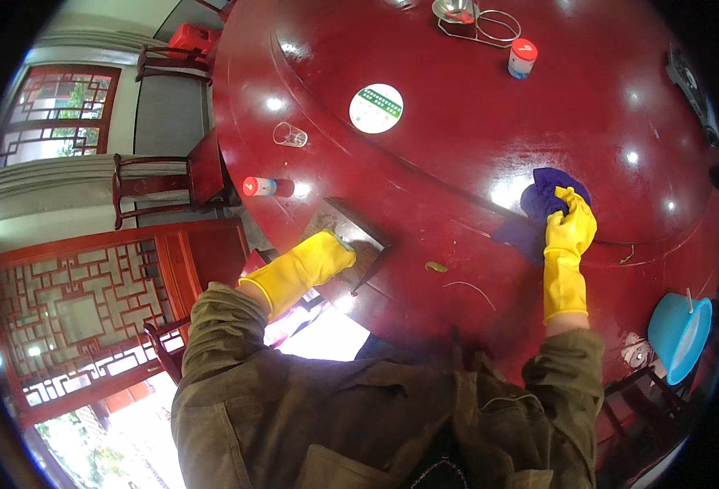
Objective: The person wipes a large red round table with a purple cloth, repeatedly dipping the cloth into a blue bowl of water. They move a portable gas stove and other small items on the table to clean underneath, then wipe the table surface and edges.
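Observation:
My left hand, in a yellow rubber glove, grips the near edge of a shallow dark box or tray, whose inside looks wet or stained. In a matching glove, my right hand holds a bunched purple cloth against the raised turntable of a round red table. Part of the cloth hangs over the turntable's rim towards the lower tabletop. Between my hands lie a small yellowish-green scrap and a thin pale strand.
A clear glass lies on its side near a red-lidded canister. The turntable bears a round printed card, another canister, a wire stand and a dark appliance. A blue basin sits at right, chairs at left.

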